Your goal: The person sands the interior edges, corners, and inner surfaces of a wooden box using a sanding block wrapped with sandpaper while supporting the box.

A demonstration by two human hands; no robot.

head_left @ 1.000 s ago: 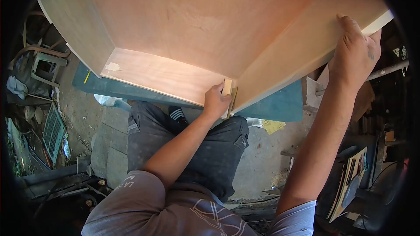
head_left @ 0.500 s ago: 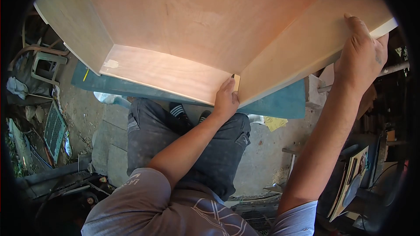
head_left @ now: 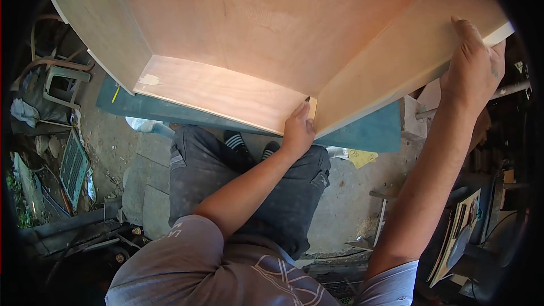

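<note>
A large open wooden box (head_left: pixel 221 82), with pale smooth boards and a wide back panel, rests tilted on a blue-green surface. My left hand (head_left: pixel 299 130) is closed at its near right inner corner, pressed against the short near board. A small dark tip and a pale strip show just past those fingers; what they belong to is mostly hidden. My right hand (head_left: pixel 475 71) grips the outer edge of the box's right side board, thumb lying on the inner face and fingers underneath, out of sight.
Under the box, the blue-green tabletop (head_left: pixel 357 130) carries a yellow pencil-like stick (head_left: pixel 115 94). A plastic stool (head_left: pixel 65 85) and a green crate (head_left: pixel 73 161) are at the left. Thin boards (head_left: pixel 453 238) lean at the lower right. A yellow paper (head_left: pixel 362 157) lies beyond my knee.
The whole view has shifted slightly, so the box and both hands appear a little further right. Both hands keep their places on the box.
</note>
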